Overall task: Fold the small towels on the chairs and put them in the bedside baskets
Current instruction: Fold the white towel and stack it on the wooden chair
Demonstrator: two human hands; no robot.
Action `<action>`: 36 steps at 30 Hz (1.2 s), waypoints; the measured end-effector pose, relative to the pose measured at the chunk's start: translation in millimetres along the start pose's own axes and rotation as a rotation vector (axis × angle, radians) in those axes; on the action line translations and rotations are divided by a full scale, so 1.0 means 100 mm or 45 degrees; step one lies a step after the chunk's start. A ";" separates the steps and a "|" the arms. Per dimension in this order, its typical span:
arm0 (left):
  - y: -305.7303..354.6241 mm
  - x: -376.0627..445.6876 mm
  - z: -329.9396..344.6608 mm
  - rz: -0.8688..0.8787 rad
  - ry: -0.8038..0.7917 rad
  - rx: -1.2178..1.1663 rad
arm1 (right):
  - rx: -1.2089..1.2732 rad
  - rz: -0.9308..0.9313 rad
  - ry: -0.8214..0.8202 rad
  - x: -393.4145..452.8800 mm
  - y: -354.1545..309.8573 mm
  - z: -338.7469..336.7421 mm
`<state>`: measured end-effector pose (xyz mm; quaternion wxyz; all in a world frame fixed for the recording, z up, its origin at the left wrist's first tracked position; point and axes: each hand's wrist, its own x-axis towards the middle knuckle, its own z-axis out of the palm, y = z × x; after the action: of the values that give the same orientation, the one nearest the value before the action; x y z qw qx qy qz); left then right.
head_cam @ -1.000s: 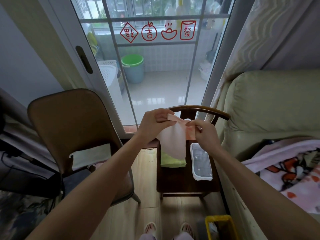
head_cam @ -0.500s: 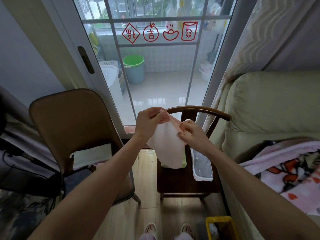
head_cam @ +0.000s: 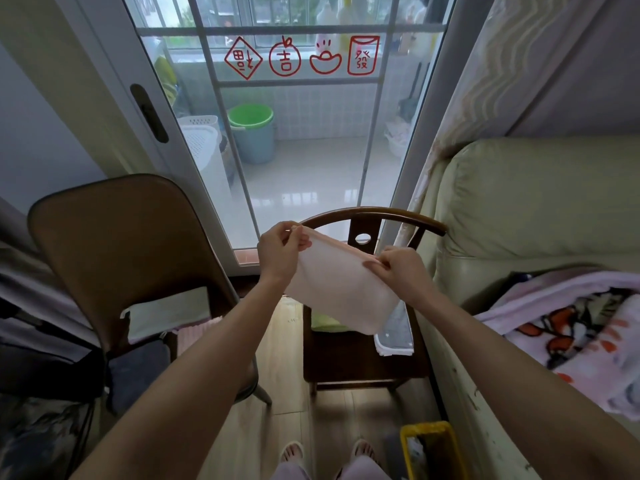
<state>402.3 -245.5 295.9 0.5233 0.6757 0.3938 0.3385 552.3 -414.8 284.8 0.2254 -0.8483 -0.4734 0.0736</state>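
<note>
A small pink towel hangs stretched between my two hands above the dark wooden chair. My left hand pinches its upper left corner and my right hand pinches its upper right corner. On the wooden chair's seat lie a green towel, mostly hidden behind the pink one, and a grey towel with white trim. The brown chair on the left carries a white towel, a pink ribbed towel and a dark cloth. A yellow basket stands on the floor at the bottom right.
A pale sofa-like bed edge with a cartoon-print blanket fills the right side. A glass sliding door stands behind the chairs. My slippered feet stand on the wooden floor between the chairs.
My hands have moved apart and spread the pink towel out wide; a second ago they held it bunched close together, hanging narrow over the seat.
</note>
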 end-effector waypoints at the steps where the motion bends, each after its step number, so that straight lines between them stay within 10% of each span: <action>1: -0.03 0.01 0.01 -0.010 0.006 0.010 | -0.014 0.021 0.022 0.00 0.03 -0.02; 18: -0.24 0.05 0.07 -0.297 -0.034 -0.024 | 0.139 0.282 0.271 0.12 0.04 -0.14; 32: -0.22 0.01 0.18 -0.282 0.156 0.123 | 0.153 0.303 -0.005 0.20 0.30 -0.11; 36: -0.22 0.02 0.15 -0.312 0.207 0.086 | 0.582 0.294 -0.013 0.13 0.26 -0.23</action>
<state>412.2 -246.8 271.1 0.5041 0.6101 0.5257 0.3121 587.5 -422.6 295.0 0.3990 -0.8235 -0.3455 0.2081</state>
